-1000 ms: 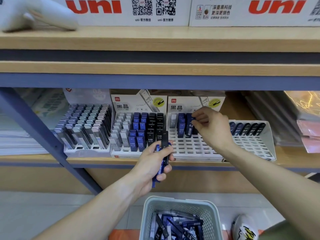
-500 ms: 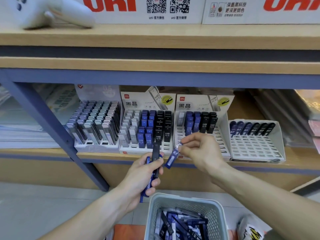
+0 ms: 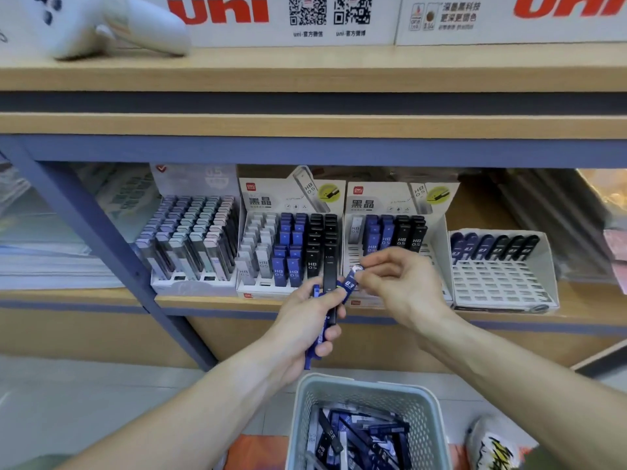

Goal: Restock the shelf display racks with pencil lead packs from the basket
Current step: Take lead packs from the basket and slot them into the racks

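My left hand (image 3: 305,330) grips a small bunch of lead packs (image 3: 328,286), blue and black, held upright in front of the shelf edge. My right hand (image 3: 397,283) pinches the top of one blue pack (image 3: 349,283) that still touches that bunch. Behind the hands stand white display racks: a nearly full one (image 3: 288,249), a second rack (image 3: 437,232) with packs only in its back rows, and a mostly bare third rack (image 3: 502,273). The grey basket (image 3: 420,398) with several loose packs sits below, between my forearms.
A further rack of grey and lilac packs (image 3: 190,242) stands at the left, beside a slanted blue shelf strut (image 3: 112,259). Stacked paper goods fill both shelf ends. White boxes with red lettering (image 3: 288,15) sit on the upper shelf. A shoe (image 3: 492,442) shows beside the basket.
My right hand left the second rack, came down to the bunch in my left hand and pinched a blue pack. The camera view has moved closer to the shelf.
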`<state>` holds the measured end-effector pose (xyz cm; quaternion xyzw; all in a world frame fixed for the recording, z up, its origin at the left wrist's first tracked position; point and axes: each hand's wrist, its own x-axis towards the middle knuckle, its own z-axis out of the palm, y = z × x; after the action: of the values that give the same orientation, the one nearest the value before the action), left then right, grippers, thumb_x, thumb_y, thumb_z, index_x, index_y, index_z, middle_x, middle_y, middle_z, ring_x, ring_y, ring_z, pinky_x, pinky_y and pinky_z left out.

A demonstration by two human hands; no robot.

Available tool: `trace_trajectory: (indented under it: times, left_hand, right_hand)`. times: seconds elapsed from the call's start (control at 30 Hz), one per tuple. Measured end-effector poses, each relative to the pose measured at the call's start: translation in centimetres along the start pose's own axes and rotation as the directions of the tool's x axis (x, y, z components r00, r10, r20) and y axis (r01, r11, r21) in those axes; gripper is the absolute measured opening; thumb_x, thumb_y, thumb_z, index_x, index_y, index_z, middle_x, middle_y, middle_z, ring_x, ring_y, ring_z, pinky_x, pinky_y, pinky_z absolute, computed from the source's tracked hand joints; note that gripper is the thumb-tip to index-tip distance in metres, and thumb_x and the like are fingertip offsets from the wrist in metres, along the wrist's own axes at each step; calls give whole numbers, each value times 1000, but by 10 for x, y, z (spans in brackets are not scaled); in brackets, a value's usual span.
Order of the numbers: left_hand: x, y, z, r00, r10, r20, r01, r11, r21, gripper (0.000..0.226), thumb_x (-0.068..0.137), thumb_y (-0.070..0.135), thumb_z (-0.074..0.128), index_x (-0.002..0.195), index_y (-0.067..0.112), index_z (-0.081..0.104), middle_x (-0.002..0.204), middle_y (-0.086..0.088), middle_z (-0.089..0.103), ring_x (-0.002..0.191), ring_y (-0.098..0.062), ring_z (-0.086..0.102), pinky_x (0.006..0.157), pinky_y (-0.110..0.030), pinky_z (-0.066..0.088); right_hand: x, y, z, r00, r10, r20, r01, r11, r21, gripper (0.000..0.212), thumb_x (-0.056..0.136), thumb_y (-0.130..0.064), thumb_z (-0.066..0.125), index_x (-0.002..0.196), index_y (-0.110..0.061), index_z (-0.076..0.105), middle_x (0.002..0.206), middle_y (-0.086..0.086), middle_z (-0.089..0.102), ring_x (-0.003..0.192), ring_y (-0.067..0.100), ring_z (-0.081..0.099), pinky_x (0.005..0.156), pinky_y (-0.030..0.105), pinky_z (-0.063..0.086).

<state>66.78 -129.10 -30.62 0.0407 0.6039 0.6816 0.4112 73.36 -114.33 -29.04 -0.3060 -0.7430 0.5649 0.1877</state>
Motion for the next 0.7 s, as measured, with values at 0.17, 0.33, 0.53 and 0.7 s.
trace_trajectory:
  times: [0.17, 0.33, 0.53, 0.7]
  left_hand:
    - [24, 5, 69, 988, -12, 153, 7, 999, 31, 16, 101, 18, 63, 117, 17, 64, 72, -1, 57, 48, -12, 39, 34, -17, 24]
    - [42, -2, 119, 975, -37, 221, 24, 998, 60, 9, 101, 18, 62, 111, 17, 61, 74, -2, 57, 48, -12, 40, 34, -18, 24]
    - [59, -8, 141, 975, -68, 210, 57, 997, 57, 23, 99, 16, 61, 121, 9, 60, 70, -3, 59, 45, -14, 39, 34, -18, 23]
    - [70, -11, 139, 979, -74, 191, 76, 997, -4, 28, 95, 8, 53, 122, 6, 59, 72, -7, 57, 46, -16, 38, 34, -17, 21]
  right_hand:
    - [9, 8, -77, 983, 33, -179, -25, 998, 49, 14, 83, -7, 81, 92, -14, 72, 78, 6, 77, 73, 19, 75, 74, 33, 60]
    - [25, 24, -137, 917, 83, -390, -69, 996, 49, 15, 81, -7, 82, 90, -15, 72, 81, 7, 76, 77, 22, 74, 81, 39, 63]
    - [44, 42, -164, 889, 11, -458, -72, 991, -116, 14, 84, -10, 79, 88, -18, 70, 81, 0, 74, 80, 18, 72, 82, 36, 59]
    - [58, 50, -172, 906, -201, -372, 45, 920, -388, 11, 88, -8, 73, 94, -18, 71, 82, -11, 69, 77, 1, 65, 67, 8, 47]
